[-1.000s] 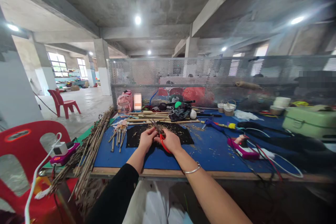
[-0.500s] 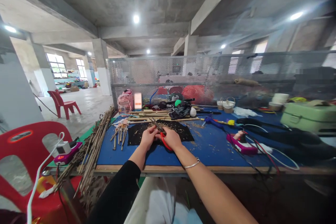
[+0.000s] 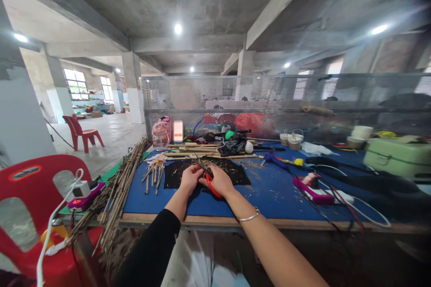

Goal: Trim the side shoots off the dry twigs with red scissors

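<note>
Centre frame, the right hand [image 3: 220,181] grips red-handled scissors [image 3: 209,183]; a slip could nick the adjacent left hand [image 3: 189,179], its fingers [image 3: 194,169] bunched, hold unclear.

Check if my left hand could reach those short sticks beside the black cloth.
Probably yes: only black cloth seems to lie between your left hand and the short sticks, though that hand is near the scissors.

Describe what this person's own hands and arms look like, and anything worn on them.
Both the left hand and right hand are gloveless. A plain black sleeve covers much of the left forearm, stopping short of the wrist. The right forearm is bare except for a slim, silver-coloured bangle.
</note>
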A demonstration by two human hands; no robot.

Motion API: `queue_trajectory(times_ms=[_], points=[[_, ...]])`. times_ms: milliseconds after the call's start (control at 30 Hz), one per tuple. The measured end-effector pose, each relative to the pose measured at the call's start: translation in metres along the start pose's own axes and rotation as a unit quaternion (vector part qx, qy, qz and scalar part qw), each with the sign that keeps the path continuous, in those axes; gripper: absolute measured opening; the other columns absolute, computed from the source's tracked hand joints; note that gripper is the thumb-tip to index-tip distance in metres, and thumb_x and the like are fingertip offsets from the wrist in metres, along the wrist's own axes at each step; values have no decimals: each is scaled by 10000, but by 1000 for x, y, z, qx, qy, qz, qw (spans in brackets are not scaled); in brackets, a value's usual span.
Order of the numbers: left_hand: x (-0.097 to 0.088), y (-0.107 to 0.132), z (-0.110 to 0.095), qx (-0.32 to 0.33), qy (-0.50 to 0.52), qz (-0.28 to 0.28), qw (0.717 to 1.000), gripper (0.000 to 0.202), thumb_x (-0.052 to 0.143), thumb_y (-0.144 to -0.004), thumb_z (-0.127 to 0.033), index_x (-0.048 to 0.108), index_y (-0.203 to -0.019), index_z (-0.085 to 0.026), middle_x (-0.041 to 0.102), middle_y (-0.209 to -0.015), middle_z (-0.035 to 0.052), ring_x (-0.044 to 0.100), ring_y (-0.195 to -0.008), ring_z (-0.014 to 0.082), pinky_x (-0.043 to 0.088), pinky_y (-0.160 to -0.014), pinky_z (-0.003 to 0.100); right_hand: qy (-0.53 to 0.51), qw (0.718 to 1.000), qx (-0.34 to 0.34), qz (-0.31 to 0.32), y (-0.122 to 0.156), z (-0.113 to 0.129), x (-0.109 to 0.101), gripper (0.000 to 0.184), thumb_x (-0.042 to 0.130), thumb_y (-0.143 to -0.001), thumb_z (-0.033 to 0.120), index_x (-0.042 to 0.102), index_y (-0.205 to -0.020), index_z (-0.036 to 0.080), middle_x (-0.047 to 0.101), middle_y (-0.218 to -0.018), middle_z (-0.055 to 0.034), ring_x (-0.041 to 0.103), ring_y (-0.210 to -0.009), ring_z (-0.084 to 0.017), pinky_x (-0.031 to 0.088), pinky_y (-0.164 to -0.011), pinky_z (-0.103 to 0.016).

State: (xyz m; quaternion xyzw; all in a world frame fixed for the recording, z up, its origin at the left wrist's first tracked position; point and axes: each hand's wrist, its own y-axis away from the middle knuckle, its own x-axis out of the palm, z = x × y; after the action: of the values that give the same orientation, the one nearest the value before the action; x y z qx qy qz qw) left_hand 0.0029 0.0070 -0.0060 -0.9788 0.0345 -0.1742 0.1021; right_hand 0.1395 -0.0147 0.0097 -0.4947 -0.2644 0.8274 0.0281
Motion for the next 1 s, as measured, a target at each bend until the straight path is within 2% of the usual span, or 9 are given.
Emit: queue_trajectory(times_ms=[467, 733, 867, 1000], points=[[-2, -6, 7, -1, -12, -8, 1000, 272, 728, -530, -251, 619, -737, -113, 656, -716, 62, 595, -622, 142, 455, -619, 262, -6, 1000, 2, 1, -1, -2, 2, 509, 579, -679, 556, 527, -1025, 187, 604, -986, -87, 550, -933, -206, 386, -776, -279], [0, -6, 3, 12, -15, -17, 1000, 257, 727, -526, -251, 641, -723, -111, 662, -719, 62, 595, -638, 140, 457, -644, 257, -2, 1000, 11, -2, -2, 0, 0, 524, 601, -667, 542, 533, -1045, 185, 604, -998, -85, 552, -938, -205, 384, -788, -281], [1, -2, -1, -7, 0, -9, 1000, 278, 727, -532, -271, 648, -745, -110, 664, -722, 69, 595, -611, 140, 460, -589, 242, -1, 1000, 22, 2, 0, 5, -4, 499, 577, -689, 548, 542, -1057, 213, 619, -996, -68, 574, -906, -201, 396, -735, -265], [3, 1, -6, -33, 0, -15, 999, 332, 736, -531, -300, 651, -788, -108, 656, -692, 67, 575, -546, 123, 433, -488, 210, -6, 999, 34, 19, 1, 4, -6, 427, 542, -710, 564, 572, -993, 245, 654, -892, -47, 599, -839, -199, 390, -669, -247]])
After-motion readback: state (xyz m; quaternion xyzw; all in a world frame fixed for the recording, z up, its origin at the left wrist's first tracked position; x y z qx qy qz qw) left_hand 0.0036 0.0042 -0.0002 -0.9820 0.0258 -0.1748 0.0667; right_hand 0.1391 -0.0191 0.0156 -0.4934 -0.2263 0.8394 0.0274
